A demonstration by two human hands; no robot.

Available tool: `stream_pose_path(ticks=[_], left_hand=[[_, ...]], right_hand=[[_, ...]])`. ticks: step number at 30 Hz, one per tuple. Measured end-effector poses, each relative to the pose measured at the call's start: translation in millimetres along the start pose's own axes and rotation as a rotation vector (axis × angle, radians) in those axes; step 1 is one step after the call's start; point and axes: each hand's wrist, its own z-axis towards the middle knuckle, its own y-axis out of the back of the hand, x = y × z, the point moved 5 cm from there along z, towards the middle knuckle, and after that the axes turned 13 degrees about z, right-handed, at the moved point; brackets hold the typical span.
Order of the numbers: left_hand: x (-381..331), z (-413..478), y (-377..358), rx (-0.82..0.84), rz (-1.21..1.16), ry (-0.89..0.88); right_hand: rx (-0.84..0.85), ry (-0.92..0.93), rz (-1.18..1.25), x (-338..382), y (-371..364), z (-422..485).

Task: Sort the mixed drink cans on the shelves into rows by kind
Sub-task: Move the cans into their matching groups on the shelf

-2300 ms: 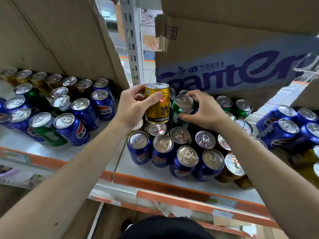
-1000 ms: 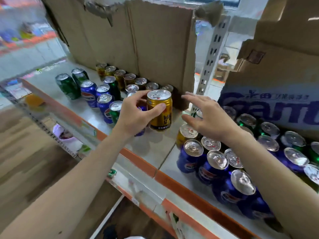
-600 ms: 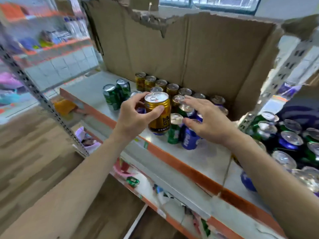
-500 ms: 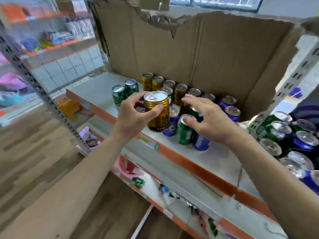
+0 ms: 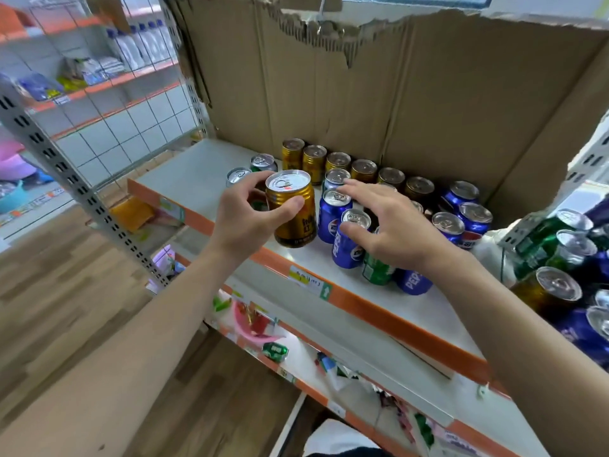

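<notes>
1. Our left hand (image 5: 250, 219) holds the short gold metal drink can (image 5: 293, 209), thumb and fingers wrapped round its upper body. The can is upright, silver lid up.
2. It is over the front of the white shelf with the orange edge (image 5: 197, 169), just left of the blue Pepsi cans (image 5: 346, 249). We can't tell if it touches down.
3. Our right hand (image 5: 392, 225) holds nothing, fingers spread wide over the blue cans.
4. A row of matching gold cans (image 5: 364, 171) lines the brown cardboard back wall (image 5: 395, 110).

Left forearm (image 5: 131, 324), right forearm (image 5: 527, 341) bare to frame edge; left hand (image 5: 250, 219), right hand (image 5: 392, 232) likewise bare; sliver of dark clothing (image 5: 346, 454) bottom centre.
</notes>
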Motion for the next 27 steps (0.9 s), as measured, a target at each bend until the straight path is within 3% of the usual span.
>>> stream_pose_path(ticks=[15, 27], left_hand=[[5.1, 78.6, -16.5, -0.003, 0.077, 0.019], [23.4, 160.2, -29.0, 0.087, 0.13, -0.096]], right_hand=[[0.045, 0.009, 0.023, -36.8, 10.0, 73.6], [-0.019, -0.074, 0.021, -59.9, 5.5, 122.4]])
